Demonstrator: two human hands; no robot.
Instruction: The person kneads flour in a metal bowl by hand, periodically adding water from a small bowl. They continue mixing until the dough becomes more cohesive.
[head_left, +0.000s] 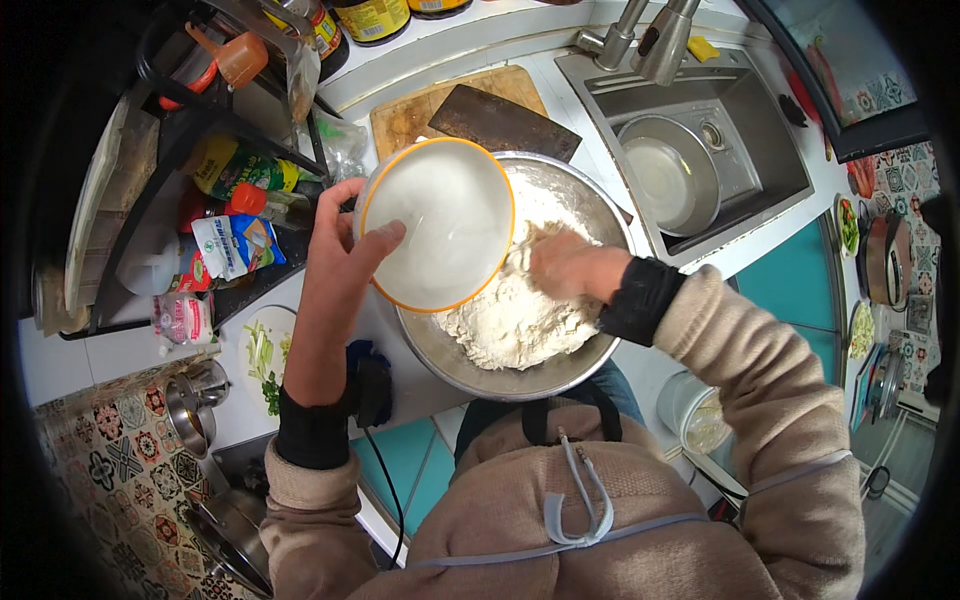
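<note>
My left hand (349, 232) grips a white bowl with an orange rim (442, 225), thumb inside the wall and fingers around the outside. The bowl is tilted over the left part of a large stainless steel mixing bowl (427, 360). Whether liquid lies in the white bowl is hard to make out. Pale flour, partly clumped into shaggy dough (517, 322), fills much of the steel bowl. Down in the flour is my right hand (574, 266), blurred, its fingertips partly hidden, so its grip cannot be told.
Behind the steel bowl lie a wooden cutting board (397, 112) and a dark cleaver blade (502, 124). A sink (780, 165) with a metal pot (667, 180) is at right. A plate of chopped greens (262, 352) and a rack of packets (236, 244) stand at left.
</note>
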